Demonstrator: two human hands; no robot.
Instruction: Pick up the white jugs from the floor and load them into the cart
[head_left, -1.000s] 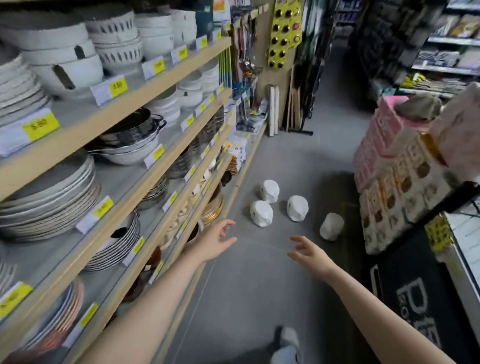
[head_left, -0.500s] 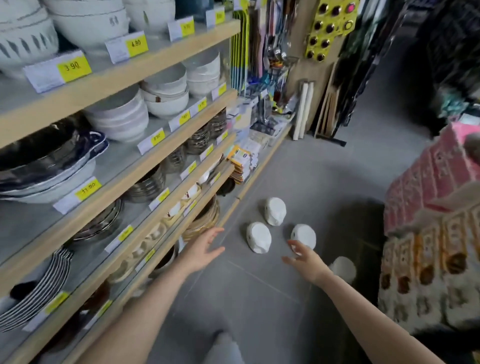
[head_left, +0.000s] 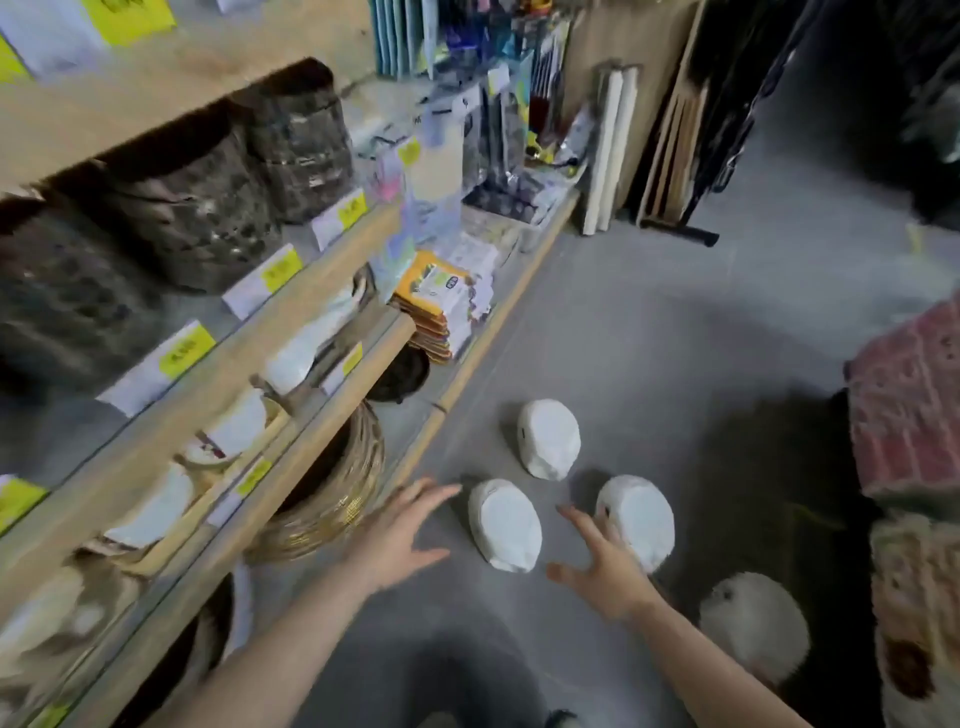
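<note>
Several white jugs lie on the grey floor. The far jug (head_left: 549, 439) is beside the shelf base. A near left jug (head_left: 504, 525) lies between my two hands, and a near right jug (head_left: 640, 517) lies just past my right hand. Another jug (head_left: 753, 626) sits in shadow at the right. My left hand (head_left: 402, 535) hovers with fingers spread just left of the near left jug. My right hand (head_left: 602, 569) is spread too, its fingers overlapping the near right jug's left edge. Neither hand holds anything. The cart itself is not visible.
Wooden shelves (head_left: 291, 395) with bowls, plates and price tags line the left. A woven basket (head_left: 332, 493) sits on the lowest shelf next to my left hand. Stacked pink and patterned boxes (head_left: 909, 415) stand at the right. Boards lean against the far end panel (head_left: 670, 150).
The view has moved forward and down toward the jugs. Both hands have reached lower and closer, now flanking the near left jug.
</note>
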